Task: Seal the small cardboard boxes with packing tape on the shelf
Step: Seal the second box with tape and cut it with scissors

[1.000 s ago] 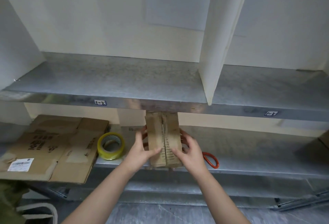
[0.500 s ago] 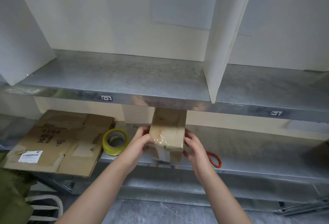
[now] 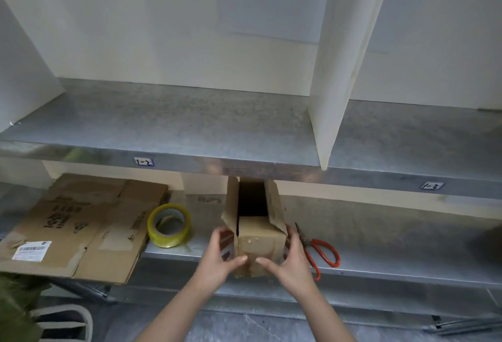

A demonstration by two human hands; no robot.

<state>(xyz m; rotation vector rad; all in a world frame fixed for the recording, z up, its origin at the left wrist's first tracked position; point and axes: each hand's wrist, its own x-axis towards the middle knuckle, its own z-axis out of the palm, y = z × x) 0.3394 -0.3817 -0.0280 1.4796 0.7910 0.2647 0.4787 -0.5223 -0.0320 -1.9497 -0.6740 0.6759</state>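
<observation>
A small brown cardboard box stands at the front edge of the lower metal shelf. Its top flaps stand apart and the dark inside shows. My left hand grips its left side and my right hand grips its right side, both thumbs pressing the near face. A roll of yellowish packing tape lies on the shelf just left of the box. Red-handled scissors lie just right of it, partly behind my right hand.
Flattened cardboard with a white label overhangs the lower shelf at the left. The upper metal shelf juts out above the box, with a white divider panel standing on it. A green bag sits at the lower left.
The box was turned over in both hands: its closed seamed side faced me before, and now its open end faces up with the flaps spread. The view shifted slightly.
</observation>
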